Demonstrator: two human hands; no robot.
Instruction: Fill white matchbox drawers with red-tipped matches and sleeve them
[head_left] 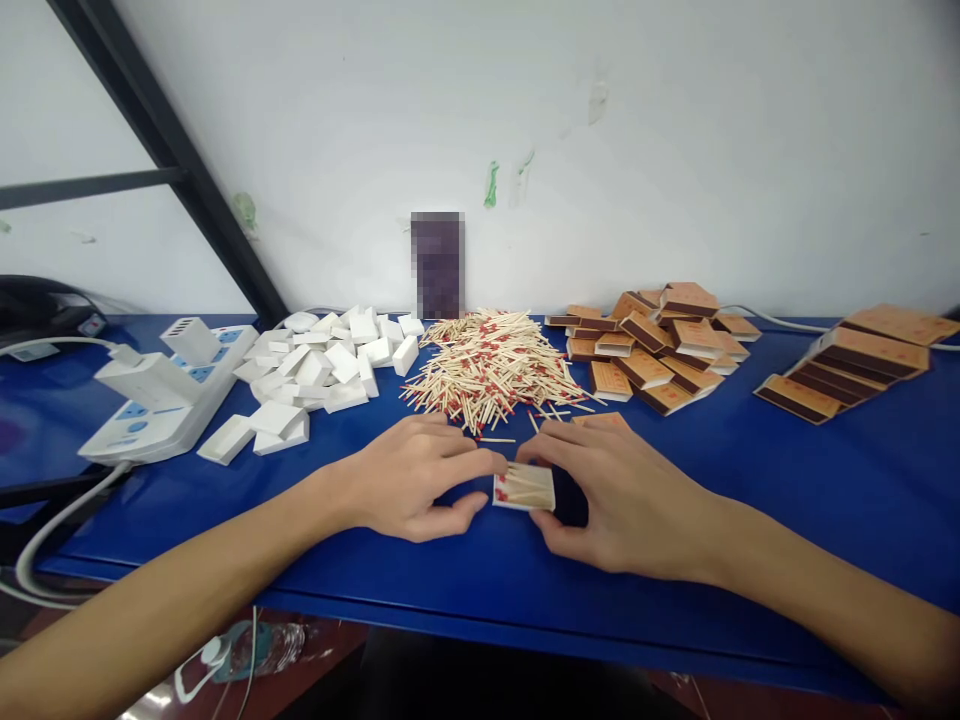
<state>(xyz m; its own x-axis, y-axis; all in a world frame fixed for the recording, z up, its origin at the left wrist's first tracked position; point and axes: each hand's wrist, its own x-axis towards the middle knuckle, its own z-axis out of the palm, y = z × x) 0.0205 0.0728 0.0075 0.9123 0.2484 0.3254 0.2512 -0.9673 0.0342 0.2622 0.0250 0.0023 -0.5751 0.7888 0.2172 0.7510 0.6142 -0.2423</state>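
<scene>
A small white matchbox tray (541,474) with several red-tipped matches (525,490) inside lies low over the blue table. My right hand (622,490) grips its right end between thumb and fingers. At the tray's upper left corner, the index fingertip of my left hand (420,475) reaches the rim; its thumb is held apart and nothing is gripped. Just beyond both hands spreads a large heap of loose matches (495,365). An orange matchbox sleeve (602,421) is partly hidden behind my right hand.
White trays (322,360) are piled at left, beside a power strip (142,435) with chargers and cables. Orange matchbox sleeves (667,345) lie heaped at right, with a leaning row of boxes (855,355) farther right. A dark pixelated rectangle (439,265) stands against the wall.
</scene>
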